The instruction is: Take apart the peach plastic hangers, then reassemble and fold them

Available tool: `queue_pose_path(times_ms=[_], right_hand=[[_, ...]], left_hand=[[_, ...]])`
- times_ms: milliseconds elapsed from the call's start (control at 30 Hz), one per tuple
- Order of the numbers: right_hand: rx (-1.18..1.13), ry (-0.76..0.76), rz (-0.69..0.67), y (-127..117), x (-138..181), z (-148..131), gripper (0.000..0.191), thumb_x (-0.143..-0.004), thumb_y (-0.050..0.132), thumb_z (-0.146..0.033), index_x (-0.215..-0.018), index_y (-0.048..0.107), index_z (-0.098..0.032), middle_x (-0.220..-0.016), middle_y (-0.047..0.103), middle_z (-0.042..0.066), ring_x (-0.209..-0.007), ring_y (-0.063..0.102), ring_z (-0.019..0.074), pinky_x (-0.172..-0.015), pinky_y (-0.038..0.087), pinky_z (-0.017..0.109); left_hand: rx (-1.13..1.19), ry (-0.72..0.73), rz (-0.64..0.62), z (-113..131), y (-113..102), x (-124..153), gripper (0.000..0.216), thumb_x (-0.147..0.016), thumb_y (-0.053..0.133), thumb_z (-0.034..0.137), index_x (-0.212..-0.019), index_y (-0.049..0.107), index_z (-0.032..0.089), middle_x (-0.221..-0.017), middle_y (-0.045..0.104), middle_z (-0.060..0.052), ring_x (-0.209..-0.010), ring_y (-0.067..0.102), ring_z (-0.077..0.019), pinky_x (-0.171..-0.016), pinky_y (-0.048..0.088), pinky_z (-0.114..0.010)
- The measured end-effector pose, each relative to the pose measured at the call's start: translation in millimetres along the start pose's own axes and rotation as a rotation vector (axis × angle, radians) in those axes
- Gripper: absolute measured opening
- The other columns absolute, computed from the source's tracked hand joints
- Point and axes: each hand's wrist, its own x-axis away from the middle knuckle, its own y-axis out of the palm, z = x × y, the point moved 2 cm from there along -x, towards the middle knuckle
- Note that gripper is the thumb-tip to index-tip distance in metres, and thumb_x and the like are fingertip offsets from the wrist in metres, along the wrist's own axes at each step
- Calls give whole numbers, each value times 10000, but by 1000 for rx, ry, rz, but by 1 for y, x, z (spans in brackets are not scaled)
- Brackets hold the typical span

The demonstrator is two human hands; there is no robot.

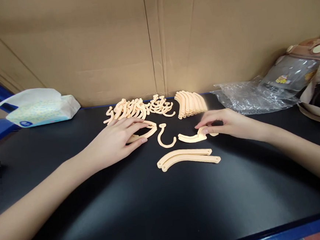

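Note:
My left hand (122, 136) rests on the table with fingers and thumb closed around light beige plastic hanger arms (151, 132); its palm hides part of them. Between the hands lies a single hanger hook (166, 143), flat on the table. My right hand (218, 124) pinches a short curved beige hanger piece (191, 137) between thumb and fingers, low over the tabletop. Nearer to me, two long curved hanger arms (189, 158) lie side by side, a hole visible at their ends.
At the back are a heap of curved beige pieces (131, 109), a small pile of hooks (161, 105) and a neat row of long arms (191, 102). A tissue pack (41, 111) lies left; clear plastic bags (247, 96) and a strapped bottle (292, 72) are right. Cardboard (110, 46) stands behind.

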Motion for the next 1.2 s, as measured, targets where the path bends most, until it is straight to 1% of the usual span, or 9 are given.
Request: queue_pose_path(times_ms=[167,333,433,500,667,800,967,1067,1200], right_hand=[[-21,-16,-11,1,0,2,360,-845,606,-519,-998,725,-216,-940,665,60,-796,595,179,-718,446,323],[-35,-37,-11,3,0,4,366,-850,598,-529,-1008,723,-224,-933,661,58,-777,593,174,-727,452,330],[-30,-51,-7,3,-1,4,369,-854,600,-519,-1016,723,-211,-929,659,59,-783,597,175,-734,452,334],[-23,-57,-6,4,-1,3,375,-859,597,-513,-1022,723,-201,-933,657,64,-792,600,177,-741,450,338],[-12,-41,-3,5,-1,2,382,-858,590,-526,-1024,721,-208,-947,660,64,-798,596,179,-743,450,337],[11,-49,14,6,-2,2,380,-861,584,-531,-1030,711,-215,-944,669,64,-802,593,184,-736,454,337],[31,-96,18,9,-3,4,359,-882,571,-505,-1049,699,-215,-993,660,73,-861,605,192,-773,459,339],[41,-111,20,10,-3,5,356,-896,551,-502,-1071,693,-227,-1016,655,74,-882,610,196,-788,463,343],[66,-117,25,11,-3,4,360,-906,533,-505,-1069,694,-227,-1027,651,76,-892,614,199,-809,463,350]], left_hand=[[-43,-22,-22,-7,-5,4,408,-926,433,441,-1271,520,240,-1286,596,-90,-1181,546,-304,-931,411,-451],[-88,-28,-15,-11,-6,5,420,-874,477,367,-1255,523,196,-1266,598,-115,-1126,570,-314,-908,421,-456],[-30,2,34,4,-7,4,409,-886,473,334,-1261,532,181,-1323,566,-113,-1215,511,-317,-977,392,-481],[55,85,64,22,-8,5,402,-925,434,298,-1301,518,184,-1383,529,-95,-1272,467,-278,-1048,348,-455],[207,256,-9,56,-5,8,389,-984,365,236,-1349,501,214,-1402,539,-45,-1227,520,-193,-1052,346,-368],[207,306,33,56,-3,9,350,-978,373,217,-1268,563,171,-1276,638,-69,-1130,597,-196,-995,380,-375],[183,340,90,54,-1,9,307,-969,385,200,-1180,604,160,-1164,684,-58,-1017,630,-184,-955,393,-367],[139,352,125,57,-2,8,285,-965,397,190,-1139,619,162,-1124,690,-65,-1018,627,-200,-956,392,-379],[97,370,171,61,-1,8,289,-962,437,202,-1197,596,146,-1174,670,-97,-1082,605,-222,-974,393,-379]])
